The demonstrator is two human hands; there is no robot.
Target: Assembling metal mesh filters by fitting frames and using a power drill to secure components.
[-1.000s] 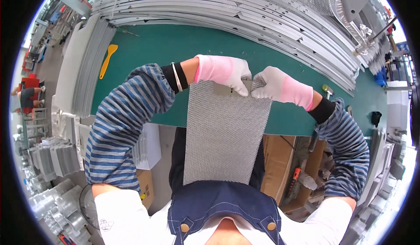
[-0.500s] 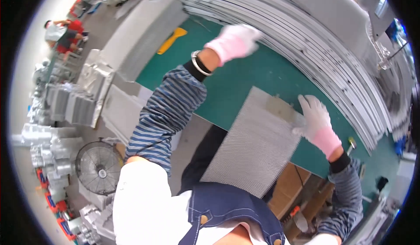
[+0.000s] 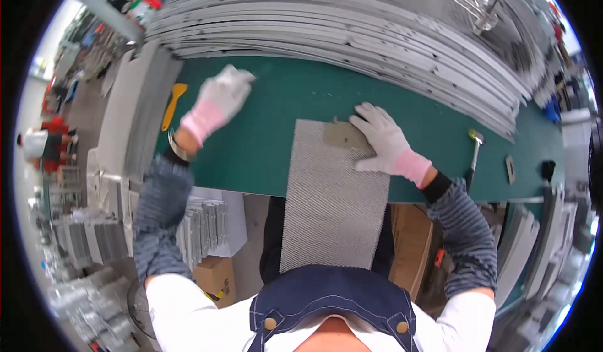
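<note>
My right fingers point(image 3: 375, 119) lie spread, ungripping, over mesh point(image 3: 333, 201) and plate point(image 3: 342, 136); left fingers point(image 3: 233, 77) blur, grip indeterminable; carton point(image 3: 217, 275) contents hidden.

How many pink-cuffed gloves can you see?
2: one on the left hand, over the green table beyond the yellow scraper; one on the right hand, at the mesh sheet.

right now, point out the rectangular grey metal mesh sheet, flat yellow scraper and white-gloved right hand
rectangular grey metal mesh sheet point(image 3: 333, 201), head view, middle of the mesh
flat yellow scraper point(image 3: 171, 110), head view, handle
white-gloved right hand point(image 3: 388, 140), head view, back of the glove
</note>
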